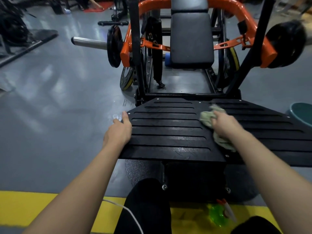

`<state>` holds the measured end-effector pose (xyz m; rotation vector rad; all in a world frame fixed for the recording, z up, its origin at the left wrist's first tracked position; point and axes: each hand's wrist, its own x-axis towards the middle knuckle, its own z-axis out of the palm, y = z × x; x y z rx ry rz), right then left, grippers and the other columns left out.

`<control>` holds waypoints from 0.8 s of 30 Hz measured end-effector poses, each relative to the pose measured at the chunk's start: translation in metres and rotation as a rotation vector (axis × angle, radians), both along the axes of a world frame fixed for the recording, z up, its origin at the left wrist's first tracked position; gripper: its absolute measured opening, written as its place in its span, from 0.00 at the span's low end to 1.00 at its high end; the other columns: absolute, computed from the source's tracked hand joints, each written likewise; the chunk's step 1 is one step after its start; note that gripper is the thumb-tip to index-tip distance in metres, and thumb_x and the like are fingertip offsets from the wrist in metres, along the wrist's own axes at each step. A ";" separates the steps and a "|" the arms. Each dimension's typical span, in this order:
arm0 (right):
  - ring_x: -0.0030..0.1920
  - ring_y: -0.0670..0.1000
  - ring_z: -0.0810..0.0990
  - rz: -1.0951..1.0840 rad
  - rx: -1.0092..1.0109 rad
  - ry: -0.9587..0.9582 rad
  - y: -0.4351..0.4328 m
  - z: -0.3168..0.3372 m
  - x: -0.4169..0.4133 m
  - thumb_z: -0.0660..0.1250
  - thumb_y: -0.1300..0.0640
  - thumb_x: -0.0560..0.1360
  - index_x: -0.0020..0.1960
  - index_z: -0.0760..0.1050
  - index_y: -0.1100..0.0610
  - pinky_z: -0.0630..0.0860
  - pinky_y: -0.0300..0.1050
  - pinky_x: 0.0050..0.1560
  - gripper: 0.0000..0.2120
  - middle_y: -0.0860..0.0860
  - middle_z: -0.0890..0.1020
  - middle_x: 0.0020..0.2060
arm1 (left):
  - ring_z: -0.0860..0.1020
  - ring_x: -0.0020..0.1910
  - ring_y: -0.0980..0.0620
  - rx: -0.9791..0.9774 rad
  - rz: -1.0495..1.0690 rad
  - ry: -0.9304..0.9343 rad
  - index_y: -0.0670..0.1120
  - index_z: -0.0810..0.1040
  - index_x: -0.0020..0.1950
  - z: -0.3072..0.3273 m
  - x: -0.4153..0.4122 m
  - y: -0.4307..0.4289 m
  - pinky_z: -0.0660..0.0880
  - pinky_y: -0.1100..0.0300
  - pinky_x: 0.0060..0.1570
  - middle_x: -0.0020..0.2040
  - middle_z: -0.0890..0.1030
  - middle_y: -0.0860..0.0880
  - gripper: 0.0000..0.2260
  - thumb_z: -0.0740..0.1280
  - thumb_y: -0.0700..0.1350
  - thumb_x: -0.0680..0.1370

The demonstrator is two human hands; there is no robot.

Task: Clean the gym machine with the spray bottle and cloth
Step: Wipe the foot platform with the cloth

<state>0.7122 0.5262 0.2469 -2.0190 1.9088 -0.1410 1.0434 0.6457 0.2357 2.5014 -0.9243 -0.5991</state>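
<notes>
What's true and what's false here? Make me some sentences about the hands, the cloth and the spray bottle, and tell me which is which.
1. The right hand holds the green cloth against the black footplate. True.
2. The left hand holds the spray bottle. False: the bottle lies on the floor's yellow stripe; the left hand rests on the footplate's left edge.
3. The machine's frame is blue. False: it is orange.
4. The seat pad is grey. True.

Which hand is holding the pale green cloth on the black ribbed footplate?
The right hand: it grips the pale green cloth on the black ribbed footplate. The left hand holds nothing, only resting on the footplate's left edge.
</notes>
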 end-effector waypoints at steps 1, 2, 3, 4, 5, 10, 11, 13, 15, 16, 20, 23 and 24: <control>0.66 0.68 0.74 -0.085 0.019 0.018 -0.006 -0.001 -0.011 0.57 0.54 0.84 0.71 0.71 0.58 0.71 0.54 0.64 0.18 0.65 0.74 0.69 | 0.70 0.71 0.34 0.001 0.001 0.005 0.40 0.64 0.78 0.000 0.000 0.000 0.65 0.42 0.69 0.72 0.72 0.33 0.38 0.40 0.67 0.83; 0.66 0.68 0.74 -0.139 0.041 0.039 -0.011 -0.003 -0.015 0.57 0.54 0.84 0.70 0.72 0.60 0.71 0.54 0.64 0.18 0.65 0.75 0.68 | 0.70 0.71 0.34 0.004 0.004 0.010 0.40 0.64 0.79 0.000 0.000 -0.001 0.65 0.42 0.70 0.73 0.72 0.34 0.38 0.40 0.67 0.83; 0.66 0.68 0.74 -0.156 0.061 0.060 -0.015 -0.004 -0.012 0.58 0.55 0.84 0.70 0.72 0.61 0.71 0.54 0.64 0.17 0.65 0.75 0.66 | 0.70 0.71 0.34 0.004 0.009 0.016 0.40 0.64 0.79 -0.001 0.001 -0.001 0.65 0.42 0.69 0.73 0.72 0.34 0.38 0.40 0.67 0.83; 0.65 0.66 0.75 -0.149 0.080 0.079 -0.016 -0.005 -0.001 0.59 0.56 0.83 0.68 0.73 0.62 0.71 0.53 0.63 0.17 0.63 0.77 0.63 | 0.70 0.71 0.34 0.005 0.010 0.021 0.40 0.63 0.79 -0.001 0.002 -0.001 0.65 0.42 0.69 0.73 0.71 0.34 0.38 0.40 0.67 0.83; 0.64 0.64 0.77 -0.120 0.090 0.089 -0.015 -0.004 0.015 0.60 0.57 0.82 0.67 0.74 0.63 0.73 0.51 0.62 0.16 0.61 0.78 0.60 | 0.70 0.72 0.34 0.004 0.012 0.028 0.40 0.63 0.79 0.000 0.002 -0.002 0.65 0.42 0.69 0.73 0.71 0.34 0.38 0.40 0.67 0.83; 0.58 0.59 0.81 0.226 0.169 -0.090 0.017 -0.002 0.169 0.59 0.59 0.82 0.67 0.76 0.59 0.76 0.47 0.55 0.16 0.59 0.82 0.60 | 0.69 0.73 0.35 -0.044 0.001 0.045 0.44 0.62 0.81 -0.006 0.007 -0.004 0.63 0.42 0.71 0.75 0.70 0.37 0.38 0.38 0.67 0.81; 0.58 0.59 0.81 0.331 0.190 -0.149 0.029 -0.001 0.203 0.60 0.59 0.82 0.67 0.76 0.57 0.76 0.47 0.56 0.16 0.58 0.82 0.60 | 0.69 0.73 0.35 -0.057 0.006 0.051 0.43 0.63 0.80 -0.005 0.008 -0.004 0.63 0.43 0.71 0.75 0.70 0.37 0.39 0.38 0.67 0.81; 0.60 0.59 0.80 0.491 0.204 -0.245 0.052 0.004 0.251 0.61 0.56 0.82 0.67 0.77 0.54 0.73 0.45 0.52 0.15 0.57 0.81 0.62 | 0.69 0.73 0.36 -0.080 0.036 0.081 0.40 0.67 0.78 -0.001 0.008 -0.005 0.62 0.44 0.72 0.74 0.71 0.35 0.39 0.37 0.66 0.83; 0.62 0.60 0.78 0.576 0.189 -0.275 0.058 0.007 0.267 0.61 0.55 0.82 0.67 0.78 0.51 0.71 0.44 0.52 0.15 0.56 0.79 0.64 | 0.70 0.73 0.36 -0.098 0.067 0.117 0.38 0.72 0.74 0.006 0.008 -0.003 0.63 0.45 0.72 0.72 0.73 0.33 0.39 0.37 0.64 0.84; 0.64 0.59 0.77 0.594 0.191 -0.262 0.054 0.008 0.264 0.61 0.54 0.82 0.68 0.78 0.49 0.72 0.45 0.55 0.16 0.55 0.78 0.66 | 0.70 0.73 0.36 -0.095 0.054 0.113 0.38 0.72 0.74 0.007 0.007 -0.003 0.63 0.45 0.72 0.71 0.73 0.32 0.40 0.37 0.65 0.84; 0.65 0.58 0.78 0.377 0.167 -0.212 0.024 0.005 0.206 0.63 0.57 0.82 0.71 0.76 0.48 0.73 0.45 0.63 0.19 0.56 0.78 0.68 | 0.71 0.71 0.36 -0.082 0.033 0.086 0.39 0.71 0.75 0.002 0.006 -0.001 0.64 0.44 0.70 0.71 0.73 0.33 0.42 0.36 0.68 0.82; 0.63 0.60 0.78 0.095 0.068 -0.161 -0.004 -0.007 0.135 0.61 0.59 0.81 0.69 0.76 0.52 0.74 0.48 0.60 0.18 0.57 0.80 0.63 | 0.70 0.72 0.36 -0.076 0.015 0.083 0.41 0.68 0.77 -0.001 0.008 0.000 0.64 0.43 0.71 0.72 0.73 0.35 0.41 0.36 0.68 0.81; 0.63 0.61 0.78 -0.002 0.033 -0.123 -0.014 -0.011 0.111 0.61 0.58 0.81 0.69 0.76 0.54 0.74 0.49 0.59 0.17 0.58 0.80 0.62 | 0.70 0.72 0.36 -0.075 0.004 0.083 0.42 0.67 0.78 -0.001 0.009 0.000 0.64 0.42 0.71 0.73 0.72 0.35 0.41 0.36 0.67 0.81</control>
